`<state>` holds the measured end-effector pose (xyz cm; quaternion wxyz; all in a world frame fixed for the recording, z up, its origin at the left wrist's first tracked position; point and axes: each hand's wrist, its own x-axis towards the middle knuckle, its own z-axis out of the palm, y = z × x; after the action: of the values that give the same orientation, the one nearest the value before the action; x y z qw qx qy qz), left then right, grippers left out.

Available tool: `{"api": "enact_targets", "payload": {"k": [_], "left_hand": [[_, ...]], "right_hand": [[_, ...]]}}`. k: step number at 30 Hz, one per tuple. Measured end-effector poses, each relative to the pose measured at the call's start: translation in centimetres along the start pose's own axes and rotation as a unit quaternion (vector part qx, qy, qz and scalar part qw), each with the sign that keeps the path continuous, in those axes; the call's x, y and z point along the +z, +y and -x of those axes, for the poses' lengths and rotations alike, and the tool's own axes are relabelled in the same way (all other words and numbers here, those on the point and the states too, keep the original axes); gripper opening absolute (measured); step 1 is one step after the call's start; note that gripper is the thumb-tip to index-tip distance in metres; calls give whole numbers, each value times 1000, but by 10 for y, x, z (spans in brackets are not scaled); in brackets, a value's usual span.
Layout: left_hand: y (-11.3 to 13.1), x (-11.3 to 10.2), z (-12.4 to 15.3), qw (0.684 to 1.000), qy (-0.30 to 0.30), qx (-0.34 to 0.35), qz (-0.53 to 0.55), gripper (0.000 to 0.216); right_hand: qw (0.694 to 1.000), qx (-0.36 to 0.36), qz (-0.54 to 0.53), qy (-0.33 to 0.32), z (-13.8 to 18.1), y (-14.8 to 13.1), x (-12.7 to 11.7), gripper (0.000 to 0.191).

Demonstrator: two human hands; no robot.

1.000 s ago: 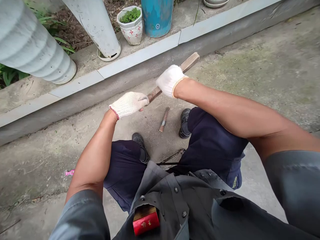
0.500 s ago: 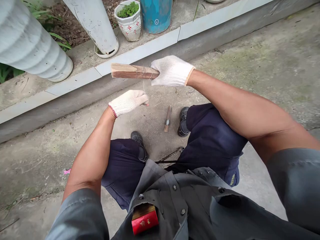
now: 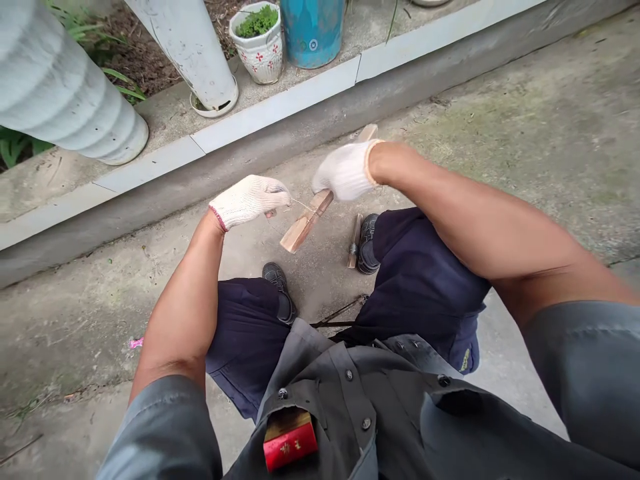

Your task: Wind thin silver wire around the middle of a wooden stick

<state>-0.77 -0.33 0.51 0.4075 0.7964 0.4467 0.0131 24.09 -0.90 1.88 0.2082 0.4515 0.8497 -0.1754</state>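
Note:
My right hand [image 3: 345,172], in a white knit glove, is closed round the middle of a wooden stick [image 3: 306,223]. The stick slants, its near end pointing down to the left and its far end showing beyond the wrist. A thin pale wire [image 3: 303,203] runs taut from the stick to my left hand [image 3: 253,200]. That hand, also gloved, pinches the wire with its fingers closed, just left of the stick. Beside my right shoe is a smaller wooden piece [image 3: 355,241] with grey wire wound round its middle; whether it hangs or lies there I cannot tell.
A tiled ledge [image 3: 280,120] crosses the far side, bearing a white flowerpot [image 3: 257,53], a blue container [image 3: 313,33] and white columns [image 3: 195,53]. My shoes [image 3: 280,290] stand on the concrete ground. A red box [image 3: 290,447] sticks out of my shirt pocket.
My right hand has turned the stick from level to slanting and lowered its left end. My left hand has shifted slightly left. The smaller wooden piece has moved right, towards my shoe.

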Motion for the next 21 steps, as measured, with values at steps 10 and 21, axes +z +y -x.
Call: {"api": "enact_targets", "payload": {"k": [10, 21], "left_hand": [[-7, 2, 5, 970, 6, 48, 240, 33], [-16, 34, -15, 953, -71, 26, 292, 31]], "right_hand": [[980, 9, -68, 188, 10, 5, -17, 21], [938, 173, -18, 301, -9, 6, -11, 33]]}}
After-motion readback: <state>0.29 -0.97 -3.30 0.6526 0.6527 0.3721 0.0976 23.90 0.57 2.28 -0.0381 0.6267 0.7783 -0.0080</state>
